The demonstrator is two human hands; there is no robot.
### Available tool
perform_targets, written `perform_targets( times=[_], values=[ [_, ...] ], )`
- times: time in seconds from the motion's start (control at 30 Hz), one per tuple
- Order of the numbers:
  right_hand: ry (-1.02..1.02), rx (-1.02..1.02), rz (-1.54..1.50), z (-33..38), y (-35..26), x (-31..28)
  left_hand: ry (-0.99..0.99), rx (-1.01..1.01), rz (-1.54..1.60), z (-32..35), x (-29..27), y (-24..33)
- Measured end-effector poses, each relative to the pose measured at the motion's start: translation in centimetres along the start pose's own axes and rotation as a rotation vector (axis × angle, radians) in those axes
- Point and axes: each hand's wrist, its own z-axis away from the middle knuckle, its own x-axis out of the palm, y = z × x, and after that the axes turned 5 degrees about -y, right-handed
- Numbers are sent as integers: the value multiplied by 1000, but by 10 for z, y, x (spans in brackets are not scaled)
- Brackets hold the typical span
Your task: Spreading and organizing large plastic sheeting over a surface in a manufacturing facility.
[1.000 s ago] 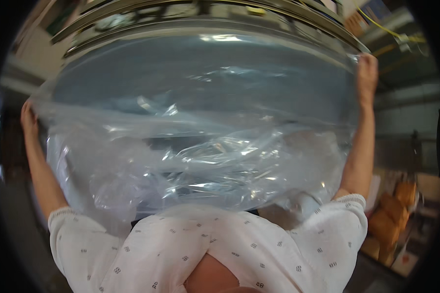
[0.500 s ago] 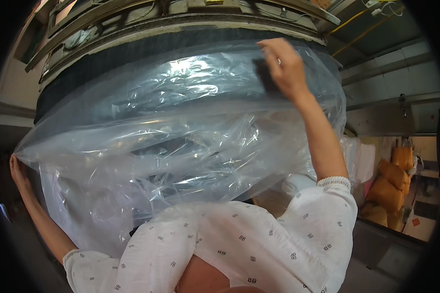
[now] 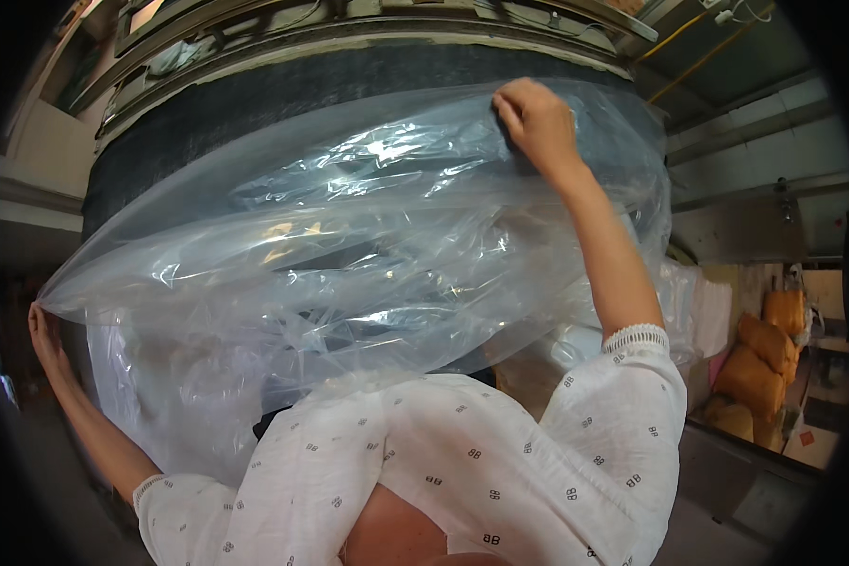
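A large sheet of clear plastic film point(image 3: 377, 222), wrinkled and shiny, spreads across a dark table surface point(image 3: 226, 108) and hangs over its near side toward my body. Out at the far left, my left hand point(image 3: 47, 338) pinches a corner of the film, drawing it into taut folds. My right hand point(image 3: 540, 121) is curled closed at the film's far edge, right of centre, and grips the film there. Its fingertips are partly hidden. Between my hands the far edge of the film runs in a slanting line.
A long metal rail point(image 3: 387, 33) runs behind the table. Orange-brown bundles point(image 3: 755, 363) are piled at the right, near a stack of whitish plastic point(image 3: 712, 316). A yellow cable point(image 3: 684, 42) hangs at the upper right. Whitish film bunches at the lower left.
My right hand has closed and shifted slightly left. The film's far edge has come nearer on the left, baring more dark surface. My left hand keeps its pinch; the view has shifted slightly.
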Motion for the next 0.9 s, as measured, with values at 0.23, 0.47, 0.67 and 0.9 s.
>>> perform_targets(
  times=[0.23,0.47,0.67,0.9],
  values=[
    [-255,80,-643,-49,57,-5,64,-72,-16,47,17,0],
    [491,305,-1064,-101,127,-124,-19,183,532,-9,199,63],
    [608,314,-60,-68,236,5,339,369,-321,-51,355,-30],
    [515,365,-404,-68,230,11,261,218,-276,-75,384,-33]
  ],
)
